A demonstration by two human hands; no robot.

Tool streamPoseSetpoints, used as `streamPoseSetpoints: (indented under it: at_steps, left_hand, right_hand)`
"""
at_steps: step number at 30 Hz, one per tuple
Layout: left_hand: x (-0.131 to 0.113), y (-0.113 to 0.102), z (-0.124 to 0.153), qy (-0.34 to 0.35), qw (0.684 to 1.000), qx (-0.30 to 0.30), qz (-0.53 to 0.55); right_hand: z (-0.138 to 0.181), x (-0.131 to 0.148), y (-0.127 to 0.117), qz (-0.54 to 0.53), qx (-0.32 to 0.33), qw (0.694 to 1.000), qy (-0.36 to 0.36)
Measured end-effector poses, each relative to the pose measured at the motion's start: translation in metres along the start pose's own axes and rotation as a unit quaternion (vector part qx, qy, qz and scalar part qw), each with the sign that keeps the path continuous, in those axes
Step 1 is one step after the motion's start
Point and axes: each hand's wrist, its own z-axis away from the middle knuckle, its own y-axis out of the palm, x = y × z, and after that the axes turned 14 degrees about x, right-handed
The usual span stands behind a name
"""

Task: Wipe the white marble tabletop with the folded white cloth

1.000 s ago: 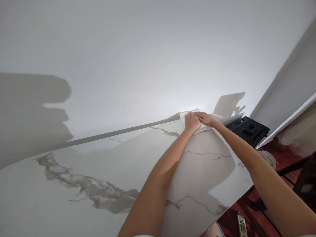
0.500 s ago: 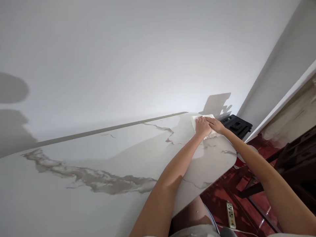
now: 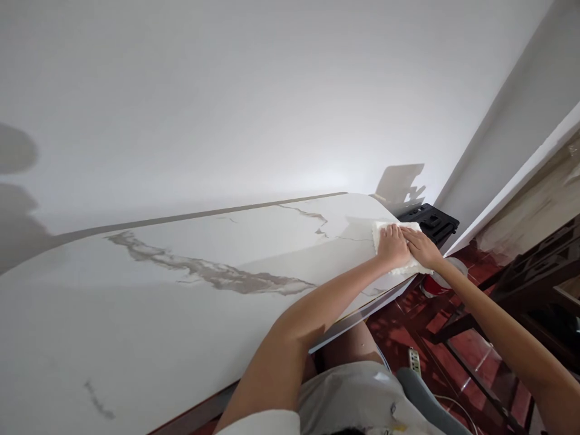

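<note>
Head camera: at six o'clock, nearest, a pale shirt (image 3: 348, 393) and one white sleeve are cut off by the bottom edge; the right forearm runs out of frame at four o'clock. Across the marbled tabletop (image 3: 203, 338), near its three o'clock end, lies a white cloth (image 3: 410, 266) under both hands. The left hand (image 3: 393, 246) and right hand (image 3: 421, 248) lie side by side, fingers outstretched and close together, resting over it; the thumbs are hard to make out. Cloth shows past the left fingers at ten o'clock and below the palms at six; its middle is hidden. Beyond the right wrist, a red container (image 3: 436, 285) is partly covered. Toward one o'clock from the hands, a black case (image 3: 437, 223) is partly blocked, before the pale wall (image 3: 226, 103).
</note>
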Motion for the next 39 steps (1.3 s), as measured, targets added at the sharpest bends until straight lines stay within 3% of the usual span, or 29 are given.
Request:
streamPoseSetpoints:
  at_steps: [4, 9, 15, 22, 27, 33, 39]
  left_hand:
    - [0.008, -0.005, 0.043, 0.000, 1.000, 0.008, -0.001]
    - [0.045, -0.020, 0.114, -0.026, 0.999, 0.027, -0.010]
    - [0.105, -0.039, 0.215, -0.100, 0.994, 0.045, -0.020]
    - [0.173, -0.055, 0.348, -0.198, 0.980, 0.004, -0.026]
    - [0.225, -0.088, 0.426, -0.281, 0.957, 0.007, 0.074]
    - [0.265, -0.108, 0.482, -0.383, 0.912, -0.087, 0.119]
    - [0.309, -0.117, 0.493, -0.425, 0.892, -0.129, 0.087]
  right_hand:
    - [0.016, 0.042, 0.002, 0.019, -0.009, 1.000, 0.006]
    - [0.010, 0.120, 0.000, -0.006, 0.009, 0.999, -0.045]
    - [-0.006, 0.238, -0.006, -0.043, 0.010, 0.990, -0.134]
    - [-0.013, 0.380, -0.005, -0.114, 0.001, 0.964, -0.241]
    - [-0.024, 0.475, -0.003, -0.149, 0.011, 0.947, -0.283]
    - [-0.043, 0.566, -0.004, -0.176, 0.045, 0.933, -0.310]
    - [-0.090, 0.604, -0.001, -0.193, 0.048, 0.926, -0.321]
